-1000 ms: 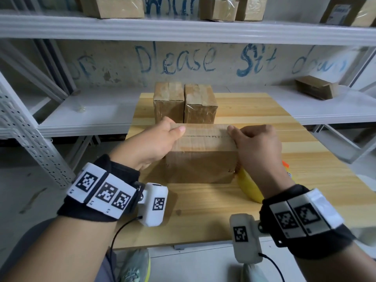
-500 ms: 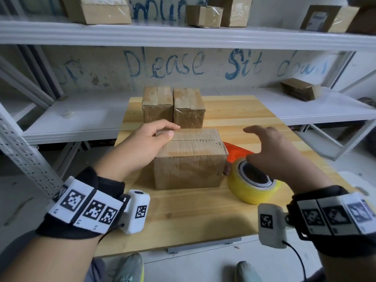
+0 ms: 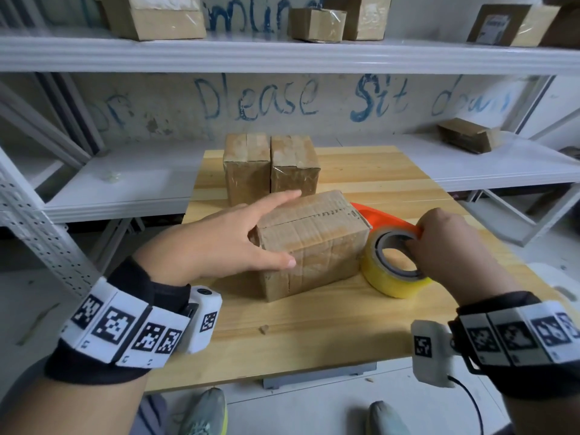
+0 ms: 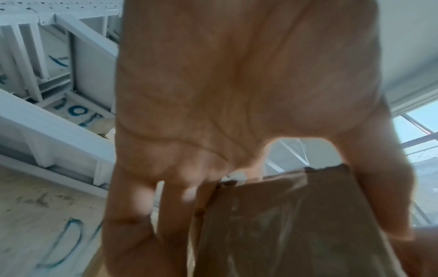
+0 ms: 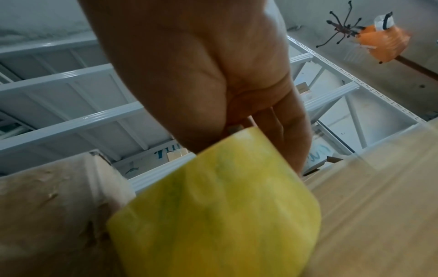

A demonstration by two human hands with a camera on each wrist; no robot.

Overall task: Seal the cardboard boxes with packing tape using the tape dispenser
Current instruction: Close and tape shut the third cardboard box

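A brown cardboard box [image 3: 317, 243] lies in the middle of the wooden table [image 3: 314, 334], its top seam running left to right. My left hand [image 3: 238, 237] spans the box's left end, fingers straight along the top and thumb flat on the front face. In the left wrist view the box [image 4: 284, 224] sits between the thumb and the fingers of my left hand [image 4: 237, 93]. My right hand [image 3: 439, 243] grips the tape dispenser, an orange frame [image 3: 383, 216] with a yellow tape roll [image 3: 395, 277], just right of the box. Its fingers curl into the roll's core. The right wrist view shows the roll [image 5: 213, 215] close up.
Two taped boxes [image 3: 248, 164] [image 3: 295, 164] stand side by side at the table's back. White metal shelving surrounds the table, with a box on the lower right shelf [image 3: 464, 135] and several on the top shelf [image 3: 157, 17]. My shoes show below the table's front edge.
My right hand left the box's right end, moved right and took hold of the tape dispenser. My left hand stayed on the box's left end, and the box turned slightly.
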